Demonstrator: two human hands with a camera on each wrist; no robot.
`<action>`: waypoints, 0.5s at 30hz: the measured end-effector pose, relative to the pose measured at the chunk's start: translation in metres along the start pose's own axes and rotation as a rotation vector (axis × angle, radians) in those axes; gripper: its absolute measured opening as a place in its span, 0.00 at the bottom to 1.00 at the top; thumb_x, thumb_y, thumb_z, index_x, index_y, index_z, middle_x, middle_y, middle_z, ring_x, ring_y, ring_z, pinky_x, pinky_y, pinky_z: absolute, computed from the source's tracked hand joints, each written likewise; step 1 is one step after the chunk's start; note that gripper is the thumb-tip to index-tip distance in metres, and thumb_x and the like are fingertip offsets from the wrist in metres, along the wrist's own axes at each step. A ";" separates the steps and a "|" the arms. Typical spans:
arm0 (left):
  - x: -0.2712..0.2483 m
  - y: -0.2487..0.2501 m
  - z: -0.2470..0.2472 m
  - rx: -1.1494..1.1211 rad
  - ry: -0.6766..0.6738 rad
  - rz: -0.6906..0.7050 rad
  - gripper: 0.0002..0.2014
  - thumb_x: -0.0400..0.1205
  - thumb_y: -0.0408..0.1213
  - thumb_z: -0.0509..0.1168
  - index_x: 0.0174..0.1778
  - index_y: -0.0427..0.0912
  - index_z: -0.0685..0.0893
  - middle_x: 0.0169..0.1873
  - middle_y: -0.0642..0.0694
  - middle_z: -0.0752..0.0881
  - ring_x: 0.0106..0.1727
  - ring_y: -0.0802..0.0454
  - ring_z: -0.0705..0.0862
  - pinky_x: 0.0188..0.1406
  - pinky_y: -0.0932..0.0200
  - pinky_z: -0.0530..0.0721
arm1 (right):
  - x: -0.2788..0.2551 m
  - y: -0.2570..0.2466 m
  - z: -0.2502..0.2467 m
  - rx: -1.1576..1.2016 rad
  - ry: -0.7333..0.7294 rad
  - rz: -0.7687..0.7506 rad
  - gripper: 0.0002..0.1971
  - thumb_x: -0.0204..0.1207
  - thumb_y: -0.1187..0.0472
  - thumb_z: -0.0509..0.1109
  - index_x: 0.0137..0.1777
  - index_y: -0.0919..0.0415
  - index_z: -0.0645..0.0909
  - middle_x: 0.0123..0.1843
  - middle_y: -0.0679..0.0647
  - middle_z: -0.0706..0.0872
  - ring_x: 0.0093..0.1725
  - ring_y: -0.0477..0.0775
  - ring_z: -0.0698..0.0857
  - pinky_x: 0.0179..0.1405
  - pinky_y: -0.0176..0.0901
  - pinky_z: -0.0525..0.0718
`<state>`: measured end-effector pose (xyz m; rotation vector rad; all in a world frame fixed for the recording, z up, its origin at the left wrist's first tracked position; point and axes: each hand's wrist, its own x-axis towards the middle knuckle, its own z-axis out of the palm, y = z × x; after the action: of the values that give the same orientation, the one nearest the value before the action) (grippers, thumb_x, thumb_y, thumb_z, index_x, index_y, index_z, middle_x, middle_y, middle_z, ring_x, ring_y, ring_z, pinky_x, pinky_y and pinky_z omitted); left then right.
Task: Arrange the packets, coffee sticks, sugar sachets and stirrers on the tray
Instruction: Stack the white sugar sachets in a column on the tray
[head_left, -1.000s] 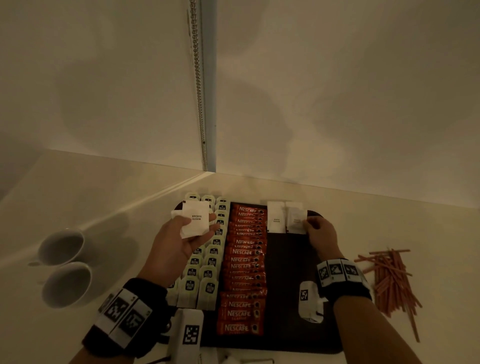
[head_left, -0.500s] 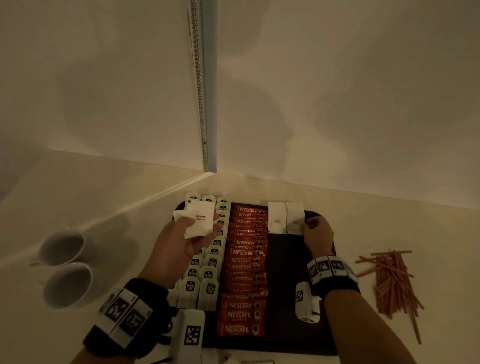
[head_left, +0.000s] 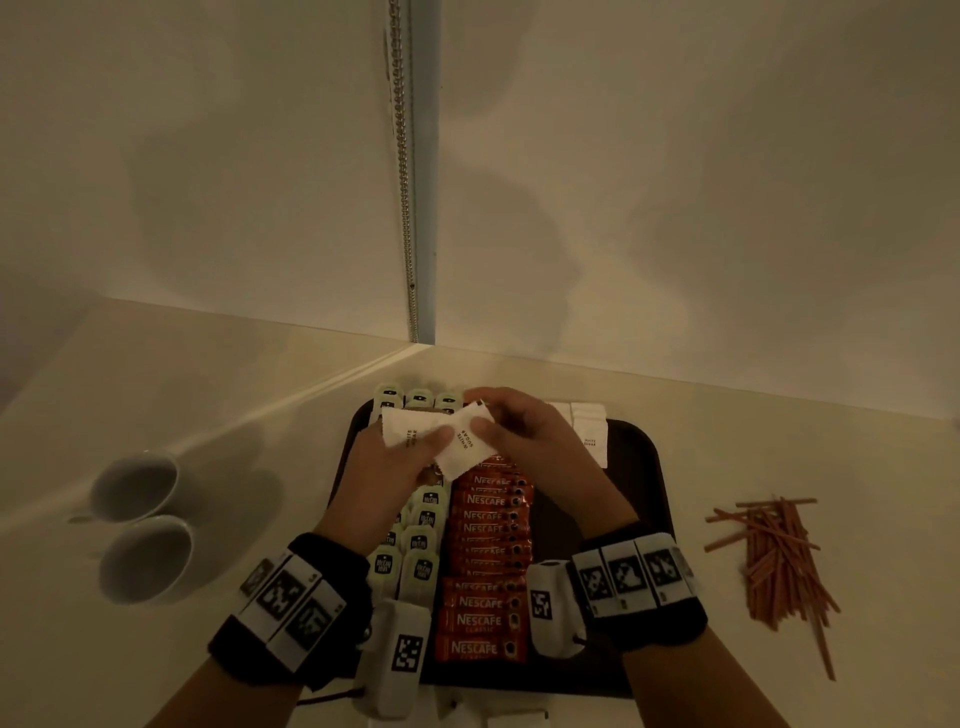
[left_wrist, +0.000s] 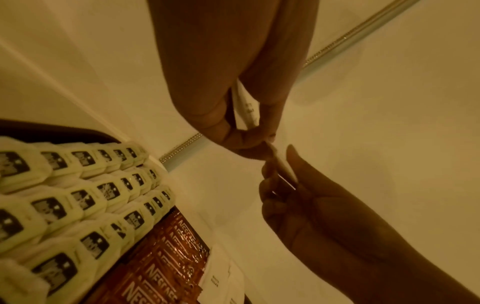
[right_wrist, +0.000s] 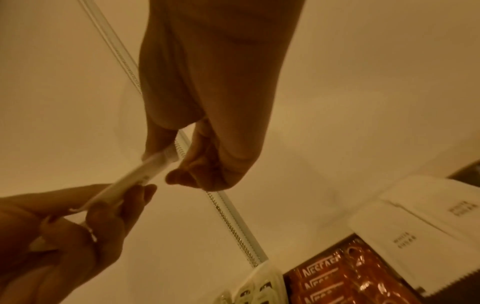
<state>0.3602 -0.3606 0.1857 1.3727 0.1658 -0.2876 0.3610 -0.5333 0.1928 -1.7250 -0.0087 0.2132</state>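
Above the far end of a dark tray (head_left: 641, 467), a person's right hand (head_left: 535, 436) takes one white sugar sachet (head_left: 467, 447) from the small stack of sachets (head_left: 410, 436) gripped in the left hand (head_left: 384, 467). The right thumb and fingers (right_wrist: 182, 176) pinch the single sachet by its edge, while the left fingers (left_wrist: 226, 127) are curled round the rest.

The step appears to be a hand-over, one sachet at a time, towards the two placed sachets (head_left: 589, 434) standing at the tray's far right. To do it well, the right hand would peel only the top sachet free (the paper looks thin and limp, likely to drag a second one along), keep it flat, and lay it against the placed pair with the print facing the same way.

The sachets are white squares with serrated edges and small dark lettering reading "white sugar". Pale green packets (head_left: 423, 540) fill rows on the tray's left, with red coffee sticks (head_left: 485, 571) overlapped in a column beside them. The reddish stirrers (head_left: 779, 561) lie in a loose heap on the tabletop (head_left: 260, 389), well apart from the tray, apparently not yet arranged. Two white cups (head_left: 140, 525) sit to the left.
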 end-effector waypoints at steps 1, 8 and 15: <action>0.001 0.001 -0.002 0.029 0.017 0.034 0.05 0.79 0.30 0.69 0.49 0.39 0.87 0.37 0.43 0.91 0.36 0.50 0.87 0.28 0.62 0.82 | -0.001 -0.001 0.001 0.001 -0.004 0.000 0.11 0.78 0.60 0.68 0.59 0.53 0.83 0.48 0.54 0.88 0.50 0.57 0.88 0.51 0.52 0.88; -0.001 0.007 -0.001 0.053 0.036 0.115 0.11 0.74 0.23 0.72 0.52 0.33 0.84 0.41 0.38 0.89 0.41 0.49 0.88 0.33 0.63 0.85 | -0.011 0.013 0.006 0.430 0.031 0.137 0.12 0.75 0.72 0.68 0.54 0.60 0.72 0.55 0.60 0.85 0.53 0.60 0.87 0.43 0.44 0.87; -0.002 0.008 0.005 0.119 0.053 0.137 0.12 0.74 0.23 0.73 0.52 0.36 0.85 0.41 0.42 0.89 0.38 0.56 0.89 0.32 0.64 0.85 | -0.025 0.013 0.009 0.288 0.049 0.134 0.16 0.74 0.65 0.71 0.61 0.59 0.77 0.56 0.60 0.87 0.54 0.59 0.88 0.53 0.55 0.87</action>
<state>0.3608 -0.3642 0.1944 1.5031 0.0991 -0.1482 0.3337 -0.5297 0.1824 -1.4435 0.1666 0.2581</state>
